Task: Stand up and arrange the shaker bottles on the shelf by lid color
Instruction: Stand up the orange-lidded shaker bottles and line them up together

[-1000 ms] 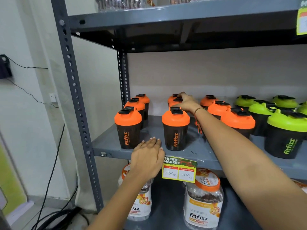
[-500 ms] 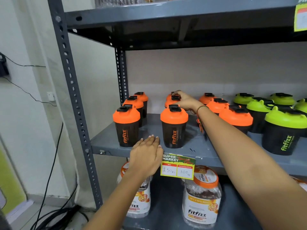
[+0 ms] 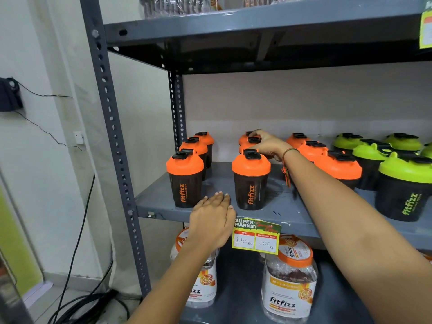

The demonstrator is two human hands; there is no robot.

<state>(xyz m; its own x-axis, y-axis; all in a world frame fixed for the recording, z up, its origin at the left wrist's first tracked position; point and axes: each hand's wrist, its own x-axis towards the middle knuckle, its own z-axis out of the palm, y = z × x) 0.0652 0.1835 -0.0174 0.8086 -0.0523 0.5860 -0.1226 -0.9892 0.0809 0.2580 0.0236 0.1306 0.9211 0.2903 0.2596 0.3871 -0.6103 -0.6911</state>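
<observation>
Black shaker bottles all stand upright on the grey shelf (image 3: 280,206). Orange-lid ones fill three columns at left, with front bottles at left (image 3: 184,181), in the middle (image 3: 251,183) and at right (image 3: 336,167). Green-lid bottles (image 3: 404,183) stand grouped at the right. My right hand (image 3: 268,146) reaches over the middle column and grips the lid of the orange-lid bottle (image 3: 247,146) behind the front one. My left hand (image 3: 212,218) lies flat on the shelf's front edge between the two front orange bottles, holding nothing.
A price tag (image 3: 256,237) hangs from the shelf edge. Clear jars with orange lids (image 3: 289,277) stand on the shelf below. A perforated steel post (image 3: 109,136) rises at left, another shelf (image 3: 257,26) is overhead, and cables (image 3: 88,300) lie on the floor.
The view has shifted a little. Both hands stay where they were, the right on the middle column's lid and the left on the shelf edge.
</observation>
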